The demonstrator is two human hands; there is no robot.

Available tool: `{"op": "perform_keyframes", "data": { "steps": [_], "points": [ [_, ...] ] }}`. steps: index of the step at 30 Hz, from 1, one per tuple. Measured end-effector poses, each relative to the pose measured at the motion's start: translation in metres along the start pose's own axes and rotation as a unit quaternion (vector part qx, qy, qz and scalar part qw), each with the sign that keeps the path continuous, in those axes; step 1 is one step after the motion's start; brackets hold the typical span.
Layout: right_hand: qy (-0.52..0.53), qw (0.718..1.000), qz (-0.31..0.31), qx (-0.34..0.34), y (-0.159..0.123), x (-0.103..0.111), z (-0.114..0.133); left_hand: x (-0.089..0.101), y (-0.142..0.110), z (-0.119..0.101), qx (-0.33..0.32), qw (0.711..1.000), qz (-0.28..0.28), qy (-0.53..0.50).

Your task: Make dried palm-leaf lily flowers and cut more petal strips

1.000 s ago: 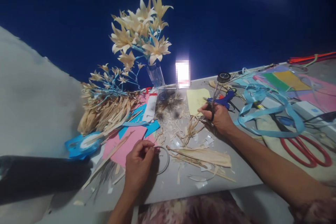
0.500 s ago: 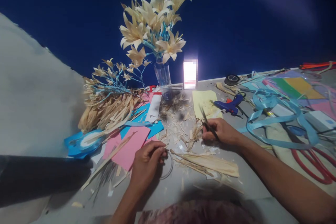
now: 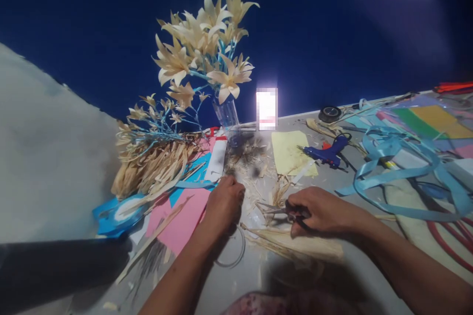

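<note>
My right hand [image 3: 321, 211] is closed around the black handles of small scissors [image 3: 275, 208], whose blades point left over the table. My left hand [image 3: 223, 204] is curled with fingers bent, knuckles up, just left of the blade tips; what it pinches is hidden. A clear tape ring [image 3: 236, 251] lies under my left wrist. A dried corn husk [image 3: 295, 246] lies on the table below my right hand. Husk scraps [image 3: 254, 172] are scattered just beyond both hands.
A vase of husk flowers [image 3: 207, 54] stands at the back. A pile of husk strips [image 3: 155, 162], pink paper [image 3: 181, 216], a white glue tube [image 3: 217, 157], yellow paper [image 3: 290, 152], a blue glue gun [image 3: 327, 152], blue ribbon [image 3: 399, 167] and red scissors [image 3: 451, 241] surround the hands.
My right hand picked up the small scissors near the glue gun and brought them toward me and left. My left hand left the tape ring and moved up to meet the blades.
</note>
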State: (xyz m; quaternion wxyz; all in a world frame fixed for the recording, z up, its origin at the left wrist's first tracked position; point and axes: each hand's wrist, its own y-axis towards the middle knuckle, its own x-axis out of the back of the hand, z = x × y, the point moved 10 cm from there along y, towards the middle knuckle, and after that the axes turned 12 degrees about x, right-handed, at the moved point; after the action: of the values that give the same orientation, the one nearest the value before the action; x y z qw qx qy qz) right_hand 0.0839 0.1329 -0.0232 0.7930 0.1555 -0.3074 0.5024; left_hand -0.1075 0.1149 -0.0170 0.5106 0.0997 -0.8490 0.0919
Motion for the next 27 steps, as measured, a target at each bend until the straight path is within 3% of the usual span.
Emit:
{"op": "perform_keyframes", "data": {
  "steps": [5, 8, 12, 13, 15, 17, 19, 22, 24, 25, 27],
  "points": [
    [0.008, 0.998, -0.056, -0.012, 0.000, 0.013, -0.005, -0.004, 0.000, -0.002, -0.045, 0.998, 0.009, -0.041],
    [0.046, 0.994, -0.092, -0.034, -0.001, 0.018, -0.013, 0.002, 0.001, 0.007, 0.002, 0.986, 0.013, -0.166],
    [0.179, 0.971, -0.148, -0.059, 0.001, 0.013, -0.021, -0.016, -0.006, 0.019, 0.148, 0.907, 0.122, -0.375],
    [0.231, 0.957, -0.163, -0.063, 0.001, 0.010, -0.022, -0.021, -0.010, 0.015, 0.159, 0.888, 0.149, -0.404],
    [0.318, 0.929, -0.179, -0.057, 0.004, 0.001, -0.021, -0.025, -0.018, 0.002, 0.144, 0.879, 0.192, -0.412],
    [0.344, 0.922, -0.172, -0.042, 0.006, -0.006, -0.016, -0.026, -0.024, -0.012, 0.107, 0.891, 0.224, -0.380],
    [0.307, 0.939, -0.154, -0.032, 0.006, -0.008, -0.013, -0.021, -0.027, -0.017, 0.071, 0.917, 0.223, -0.323],
    [0.234, 0.961, -0.141, -0.044, 0.003, -0.002, -0.015, 0.003, -0.024, -0.008, 0.039, 0.975, 0.123, -0.183],
    [0.228, 0.957, -0.170, -0.058, -0.002, 0.009, -0.020, 0.018, -0.027, -0.006, 0.019, 0.995, 0.041, -0.089],
    [0.232, 0.951, -0.193, -0.063, -0.004, 0.015, -0.022, 0.020, -0.032, -0.010, 0.000, 0.998, 0.025, -0.062],
    [0.227, 0.943, -0.233, -0.065, -0.008, 0.027, -0.025, 0.007, -0.046, -0.027, -0.062, 0.996, 0.062, -0.031]
  ]
}}
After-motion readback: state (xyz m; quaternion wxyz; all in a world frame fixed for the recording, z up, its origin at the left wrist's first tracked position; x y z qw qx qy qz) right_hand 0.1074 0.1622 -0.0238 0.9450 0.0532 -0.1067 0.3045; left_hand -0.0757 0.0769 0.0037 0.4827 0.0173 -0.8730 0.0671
